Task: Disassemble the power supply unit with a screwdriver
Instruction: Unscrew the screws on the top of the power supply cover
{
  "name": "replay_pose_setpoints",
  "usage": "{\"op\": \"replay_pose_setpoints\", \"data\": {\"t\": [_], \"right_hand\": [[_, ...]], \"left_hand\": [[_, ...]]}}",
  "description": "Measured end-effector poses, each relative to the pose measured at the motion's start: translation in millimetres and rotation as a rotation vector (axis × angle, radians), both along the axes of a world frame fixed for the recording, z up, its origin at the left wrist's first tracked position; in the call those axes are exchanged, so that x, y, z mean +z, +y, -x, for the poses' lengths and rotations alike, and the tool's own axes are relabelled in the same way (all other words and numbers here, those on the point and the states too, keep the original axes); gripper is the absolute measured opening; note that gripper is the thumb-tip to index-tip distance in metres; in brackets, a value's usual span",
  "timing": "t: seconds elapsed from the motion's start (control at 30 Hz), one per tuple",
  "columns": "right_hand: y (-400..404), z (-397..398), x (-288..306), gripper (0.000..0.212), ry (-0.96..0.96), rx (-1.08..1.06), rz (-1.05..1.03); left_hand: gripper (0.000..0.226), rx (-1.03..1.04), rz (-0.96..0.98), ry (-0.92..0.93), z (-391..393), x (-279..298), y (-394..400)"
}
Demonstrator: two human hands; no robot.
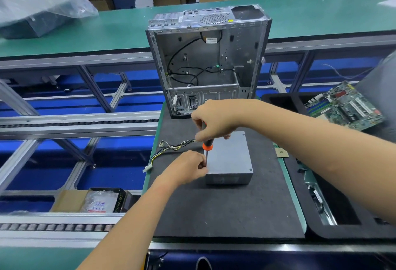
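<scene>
Nearest the camera, on the dark foam mat (225,209) that covers the table, the left hand (188,168) rests against the left edge of the power supply unit (229,158), its fingers curled in a pinch round the lower shaft of the screwdriver (206,148), steadying the tip near the box's front-left corner. Just above, the right hand (216,123) has its grip closed round the black and orange handle, holding the tool roughly upright. The unit sits flat near the middle of the mat, a grey sheet-metal box with small screws visible at its right-hand corners. It looks stiff and fairly heavy for its size, with smooth faces likely to slide on foam only under a firm push; bracing it by its side walls seems safest, since the metal edges may be sharp. Its cable bundle (169,148) trails off to the left, limp and ending in a white plug, and would make a poor handle. The screw under the tip is hidden by the fingers, so whether the bit is seated cannot be told. Farther back stands the emptied computer case (205,62), open toward the camera with loose wires inside. To the right a motherboard (345,107) lies in a black tray, partly cut off by a grey blurred shape.
</scene>
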State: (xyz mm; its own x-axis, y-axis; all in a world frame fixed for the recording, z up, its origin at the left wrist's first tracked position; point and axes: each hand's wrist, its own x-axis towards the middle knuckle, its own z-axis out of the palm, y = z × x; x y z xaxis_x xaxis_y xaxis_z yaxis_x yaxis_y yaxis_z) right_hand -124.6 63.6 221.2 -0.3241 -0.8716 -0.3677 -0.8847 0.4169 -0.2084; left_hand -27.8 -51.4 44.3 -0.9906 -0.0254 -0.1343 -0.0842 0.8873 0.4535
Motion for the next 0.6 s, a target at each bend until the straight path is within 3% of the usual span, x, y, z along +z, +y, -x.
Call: {"op": "replay_pose_setpoints", "data": {"t": [0.1,0.3,0.47,0.6], "right_hand": [[-1,2,1,0.027,0.039,-0.048,0.028],[-1,13,13,0.014,0.002,-0.133,0.211],[-3,15,0,0.037,-0.09,-0.105,0.003],[-13,17,-18,0.03,-0.117,-0.132,0.04]], "left_hand": [[0.021,-0.006,0.022,0.029,0,0,2],[0.015,0.155,-0.111,0.173,2,15,-17],[0.016,0.297,-0.231,0.191,-10,18,-55],[0.017,0.395,-0.259,0.181,-19,12,-77]]}}
